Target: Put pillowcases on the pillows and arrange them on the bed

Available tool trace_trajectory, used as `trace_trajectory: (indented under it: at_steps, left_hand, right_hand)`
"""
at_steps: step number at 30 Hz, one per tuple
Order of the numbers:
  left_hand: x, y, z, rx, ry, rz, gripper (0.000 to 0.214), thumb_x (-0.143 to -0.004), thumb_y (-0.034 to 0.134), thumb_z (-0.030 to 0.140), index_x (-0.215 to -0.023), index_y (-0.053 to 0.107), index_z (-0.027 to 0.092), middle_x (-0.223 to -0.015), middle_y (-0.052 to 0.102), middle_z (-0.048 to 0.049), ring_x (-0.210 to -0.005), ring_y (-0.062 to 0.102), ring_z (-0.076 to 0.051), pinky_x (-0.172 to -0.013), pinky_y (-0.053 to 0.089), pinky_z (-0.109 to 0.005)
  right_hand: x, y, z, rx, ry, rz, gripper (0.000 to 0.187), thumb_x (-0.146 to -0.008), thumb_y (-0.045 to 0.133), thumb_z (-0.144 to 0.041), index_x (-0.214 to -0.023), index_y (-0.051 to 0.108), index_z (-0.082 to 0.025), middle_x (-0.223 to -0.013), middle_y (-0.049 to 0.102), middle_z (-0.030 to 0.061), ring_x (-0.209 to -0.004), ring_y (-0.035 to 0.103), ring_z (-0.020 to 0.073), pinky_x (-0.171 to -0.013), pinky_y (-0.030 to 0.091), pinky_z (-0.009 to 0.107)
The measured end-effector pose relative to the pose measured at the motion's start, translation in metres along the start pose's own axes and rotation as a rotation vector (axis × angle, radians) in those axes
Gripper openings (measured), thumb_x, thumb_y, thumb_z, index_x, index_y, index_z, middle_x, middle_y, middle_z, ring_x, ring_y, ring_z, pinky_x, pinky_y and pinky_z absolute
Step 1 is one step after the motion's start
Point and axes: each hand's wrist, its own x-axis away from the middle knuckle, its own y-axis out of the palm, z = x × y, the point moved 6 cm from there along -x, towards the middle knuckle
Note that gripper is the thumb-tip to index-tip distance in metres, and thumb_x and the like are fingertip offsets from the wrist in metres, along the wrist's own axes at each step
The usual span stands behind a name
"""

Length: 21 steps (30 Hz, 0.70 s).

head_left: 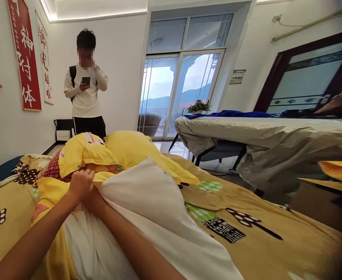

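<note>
A white pillow (159,217) lies on the bed in front of me, its far end partly inside a yellow pillowcase (121,153). My left hand (81,184) is closed in a fist on the yellow pillowcase's edge near the pillow's top. My right forearm reaches in beside it; my right hand (92,200) is mostly buried between the white pillow and the case, its fingers hidden.
A yellow patterned bedsheet (264,237) covers the bed. A second bed with a grey cover (264,134) stands to the right. A person in a white top (85,93) stands by the far wall holding a phone. Glass doors (179,93) are behind.
</note>
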Motion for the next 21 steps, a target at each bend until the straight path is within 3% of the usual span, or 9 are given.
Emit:
trace_trajectory:
  at_steps: [5, 7, 9, 11, 12, 14, 16, 18, 21]
  left_hand:
    - [0.063, 0.060, -0.056, 0.042, -0.077, -0.126, 0.041, -0.077, 0.037, 0.000, -0.105, 0.065, 0.011, -0.108, 0.065, -0.0168, -0.102, 0.060, -0.031, -0.086, 0.047, -0.041]
    - [0.086, 0.075, -0.076, 0.132, -0.126, -0.165, 0.042, -0.077, 0.040, 0.003, -0.109, 0.064, 0.013, -0.110, 0.067, -0.0123, -0.102, 0.063, -0.027, -0.087, 0.049, -0.036]
    - [0.106, 0.076, -0.085, 0.230, -0.172, -0.115, 0.046, -0.080, 0.042, 0.010, -0.122, 0.059, 0.016, -0.126, 0.062, -0.0097, -0.115, 0.058, -0.026, -0.096, 0.046, -0.034]
    - [0.125, 0.064, -0.074, 0.273, -0.097, -0.034, 0.048, -0.084, 0.040, 0.014, -0.128, 0.055, 0.023, -0.140, 0.053, -0.0079, -0.130, 0.046, -0.026, -0.108, 0.037, -0.039]
    - [0.134, 0.058, -0.061, 0.275, 0.018, -0.037, 0.046, -0.084, 0.040, 0.015, -0.125, 0.057, 0.026, -0.140, 0.053, -0.0069, -0.131, 0.044, -0.026, -0.111, 0.033, -0.042]
    - [0.155, 0.050, -0.029, 0.252, 0.304, -0.138, 0.035, -0.086, 0.041, 0.018, -0.110, 0.063, 0.030, -0.124, 0.062, -0.0066, -0.120, 0.051, -0.027, -0.109, 0.032, -0.044]
    - [0.172, 0.047, -0.009, 0.210, 0.471, -0.266, 0.023, -0.087, 0.044, 0.026, -0.098, 0.065, 0.029, -0.103, 0.067, -0.0070, -0.102, 0.056, -0.027, -0.101, 0.038, -0.045]
    - [0.178, 0.045, -0.004, 0.123, 0.468, -0.333, 0.023, -0.088, 0.047, 0.038, -0.092, 0.066, 0.025, -0.093, 0.066, -0.0084, -0.094, 0.057, -0.028, -0.094, 0.042, -0.046]
    - [0.178, 0.047, -0.001, 0.006, 0.408, -0.443, 0.043, -0.084, 0.052, 0.056, -0.089, 0.071, 0.018, -0.086, 0.069, -0.0130, -0.091, 0.060, -0.031, -0.097, 0.040, -0.049]
  right_hand:
    - [0.045, -0.012, 0.010, 0.011, 0.068, -0.032, 0.039, -0.091, 0.046, -0.018, -0.127, 0.055, -0.010, -0.132, 0.055, 0.0194, -0.123, 0.049, 0.0279, -0.105, 0.039, 0.043]
    - [0.085, -0.020, -0.005, -0.069, -0.029, -0.038, 0.041, -0.092, 0.048, -0.030, -0.132, 0.052, -0.020, -0.136, 0.054, 0.0128, -0.125, 0.049, 0.0248, -0.105, 0.039, 0.041]
    - [0.128, -0.020, -0.023, -0.118, -0.176, -0.054, 0.046, -0.093, 0.048, -0.037, -0.138, 0.046, -0.030, -0.141, 0.052, 0.0073, -0.130, 0.046, 0.0239, -0.108, 0.037, 0.043]
    - [0.165, -0.009, -0.033, -0.065, -0.238, -0.060, 0.058, -0.091, 0.050, -0.033, -0.147, 0.033, -0.035, -0.148, 0.043, 0.0069, -0.137, 0.038, 0.0278, -0.108, 0.036, 0.049]
    - [0.177, -0.001, -0.034, -0.015, -0.225, -0.060, 0.065, -0.090, 0.051, -0.030, -0.150, 0.027, -0.036, -0.151, 0.038, 0.0084, -0.139, 0.034, 0.0306, -0.107, 0.036, 0.052]
    - [0.187, 0.016, -0.030, 0.064, -0.173, -0.046, 0.071, -0.088, 0.052, -0.024, -0.152, 0.022, -0.034, -0.153, 0.033, 0.0110, -0.141, 0.031, 0.0343, -0.105, 0.037, 0.055]
    - [0.181, 0.029, -0.025, 0.101, -0.176, 0.001, 0.066, -0.090, 0.046, -0.019, -0.151, 0.025, -0.032, -0.149, 0.041, 0.0115, -0.138, 0.035, 0.0333, -0.105, 0.035, 0.056]
    - [0.163, 0.032, -0.024, 0.123, -0.232, 0.055, 0.055, -0.094, 0.041, -0.019, -0.148, 0.033, -0.029, -0.136, 0.055, 0.0124, -0.129, 0.045, 0.0313, -0.103, 0.036, 0.055]
    - [0.126, 0.021, -0.025, 0.146, -0.294, 0.054, 0.043, -0.097, 0.042, -0.026, -0.140, 0.045, -0.025, -0.109, 0.066, 0.0114, -0.105, 0.056, 0.0267, -0.094, 0.041, 0.049]
